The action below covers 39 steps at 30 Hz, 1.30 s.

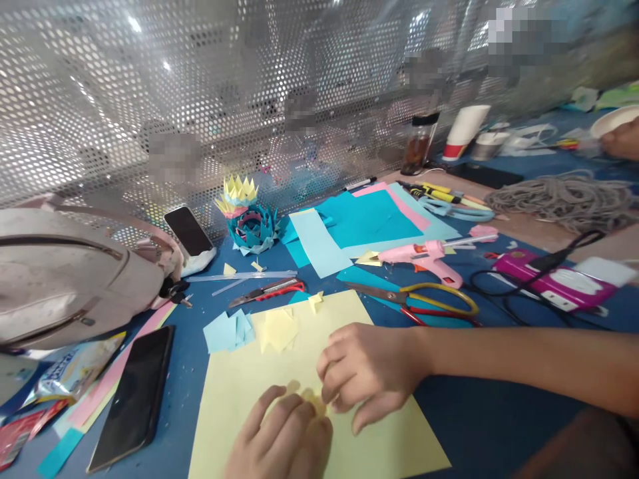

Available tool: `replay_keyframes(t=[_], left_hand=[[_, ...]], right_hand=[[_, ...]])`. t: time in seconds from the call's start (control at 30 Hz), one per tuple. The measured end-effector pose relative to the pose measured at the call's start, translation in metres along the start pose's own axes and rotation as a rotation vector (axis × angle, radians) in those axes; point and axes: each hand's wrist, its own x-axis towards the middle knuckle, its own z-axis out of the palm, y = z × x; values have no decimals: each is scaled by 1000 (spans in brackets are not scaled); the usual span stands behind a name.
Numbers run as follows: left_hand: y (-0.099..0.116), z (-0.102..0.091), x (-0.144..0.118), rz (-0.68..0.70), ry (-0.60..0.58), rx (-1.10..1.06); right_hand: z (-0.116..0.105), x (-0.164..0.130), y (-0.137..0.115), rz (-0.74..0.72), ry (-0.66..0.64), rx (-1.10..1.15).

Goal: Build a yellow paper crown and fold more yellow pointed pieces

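Note:
My left hand (pixel 284 436) rests on a large pale yellow paper sheet (pixel 399 439), its fingers curled down at a small piece of yellow paper (pixel 313 400). From the right, my right hand (pixel 372 369) reaches in with bent fingers closed at the same piece. The fingers cover most of it, so its exact shape is hidden. Just beyond the hands lie a stack of yellow paper squares (pixel 280 330), a folded yellow scrap (pixel 315 303) and several light blue squares (pixel 228 332), partly over the sheet's far edge.
Scissors (pixel 399 295), a red utility knife (pixel 269 291) and a pink glue gun (pixel 419 258) lie beyond the sheet. A folded-paper lotus (pixel 254 226) stands near the perforated metal panel (pixel 224 86). Left are a phone (pixel 134 392) and bag (pixel 74 266); right, a cabled purple device (pixel 554 279).

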Motion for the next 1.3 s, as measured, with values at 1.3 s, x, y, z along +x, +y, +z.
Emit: replay_keyframes(t=[1.3], left_hand=[[-7, -16, -4, 90, -249, -348]], right_hand=[[-26, -10, -48, 439, -166, -266]])
